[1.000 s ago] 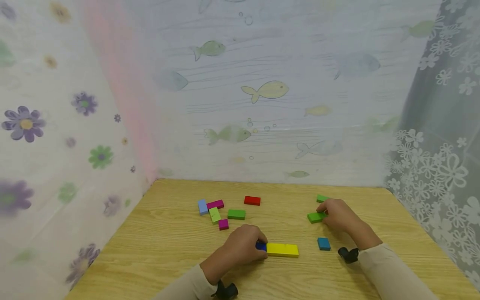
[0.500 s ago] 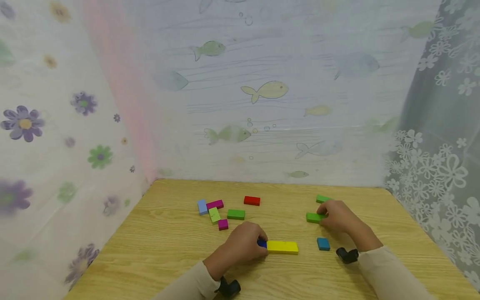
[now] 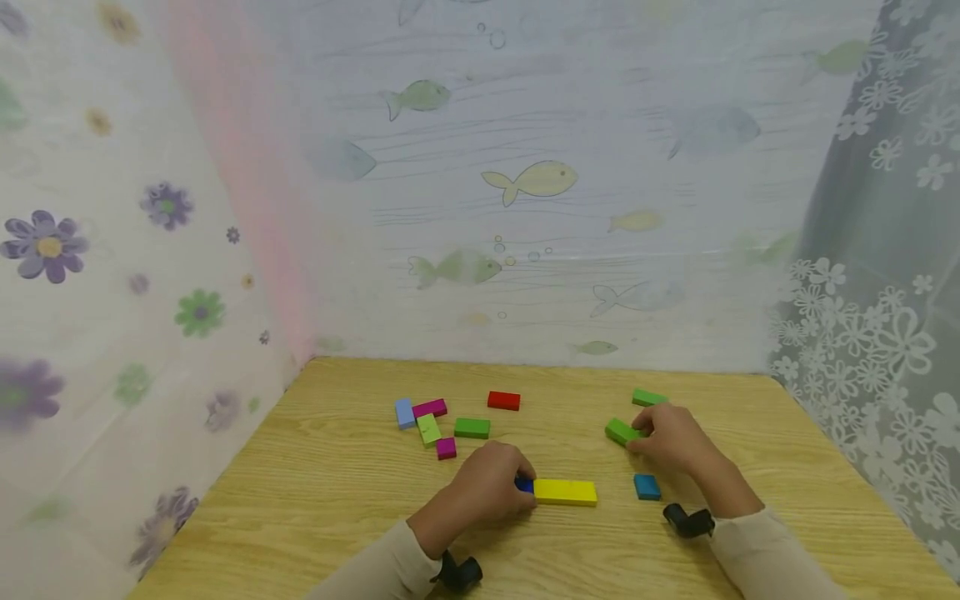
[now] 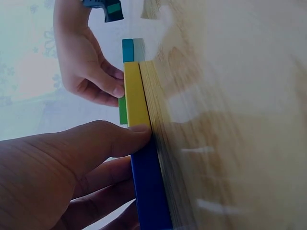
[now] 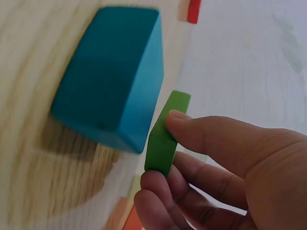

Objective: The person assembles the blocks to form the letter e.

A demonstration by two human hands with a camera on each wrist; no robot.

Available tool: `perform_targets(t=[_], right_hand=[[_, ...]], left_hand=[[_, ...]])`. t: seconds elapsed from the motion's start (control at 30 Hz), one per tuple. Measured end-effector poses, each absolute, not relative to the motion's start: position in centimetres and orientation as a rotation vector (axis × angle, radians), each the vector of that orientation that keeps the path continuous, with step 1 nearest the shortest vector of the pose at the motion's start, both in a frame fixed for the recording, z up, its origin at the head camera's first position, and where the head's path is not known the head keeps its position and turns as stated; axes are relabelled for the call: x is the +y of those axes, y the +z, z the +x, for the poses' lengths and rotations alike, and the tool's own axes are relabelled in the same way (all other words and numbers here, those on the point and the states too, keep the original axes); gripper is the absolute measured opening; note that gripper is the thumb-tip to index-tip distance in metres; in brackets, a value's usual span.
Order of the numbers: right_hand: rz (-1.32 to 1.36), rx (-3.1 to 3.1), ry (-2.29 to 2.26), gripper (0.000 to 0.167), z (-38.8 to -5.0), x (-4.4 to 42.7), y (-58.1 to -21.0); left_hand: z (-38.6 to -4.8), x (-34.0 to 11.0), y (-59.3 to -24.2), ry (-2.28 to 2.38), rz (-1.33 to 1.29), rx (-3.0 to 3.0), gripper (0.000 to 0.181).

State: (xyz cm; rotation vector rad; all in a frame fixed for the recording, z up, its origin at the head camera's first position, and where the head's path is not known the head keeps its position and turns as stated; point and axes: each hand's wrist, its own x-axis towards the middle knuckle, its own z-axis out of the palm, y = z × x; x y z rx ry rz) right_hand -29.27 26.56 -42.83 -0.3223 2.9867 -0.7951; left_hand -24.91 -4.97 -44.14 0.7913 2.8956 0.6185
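Note:
My left hand [image 3: 487, 487] grips a dark blue block [image 4: 151, 184], its thumb by the seam where that block meets a yellow block [image 3: 565, 492]. The two lie end to end on the table, and in the head view the hand covers most of the blue one. Farther right, my right hand [image 3: 675, 437] pinches a green block [image 5: 165, 136] between thumb and fingers, tilted in the right wrist view. Whether it touches the table I cannot tell. Nearer to me than that hand lies a small teal block [image 3: 647, 487]. Another green block [image 3: 648, 397] lies just behind it.
On the wooden table [image 3: 315, 500], left of centre, a light blue block [image 3: 405, 414], magenta blocks [image 3: 446, 448] and a lime block [image 3: 429, 430] cluster. Beside them are a green block [image 3: 472, 428] and a red block [image 3: 504, 401]. A fish-print curtain [image 3: 540, 250] hangs behind.
The right hand has drawn its green block slightly left and turned it, uncovering more of the green block behind. The left hand, blue block and yellow block have shifted slightly away from me.

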Motion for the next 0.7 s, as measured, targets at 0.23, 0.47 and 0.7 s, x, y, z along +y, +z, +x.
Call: perform_targets(t=[0.23, 0.47, 0.7], right_hand=[[-0.286, 2.98, -0.823, 0.036, -28.3, 25.5, -42.8], [-0.28, 2.998, -0.858, 0.032, -27.4, 24.4, -42.7], [-0.241, 2.96, -0.902, 0.037, -26.9, 23.3, -42.7]], left_hand=[[-25.0, -5.0, -44.2, 0.629, 0.805, 2.896, 0.021], [-24.9, -5.0, -44.1, 0.645, 0.784, 2.883, 0.023], [-24.8, -5.0, -44.0, 0.627, 0.769, 2.886, 0.023]])
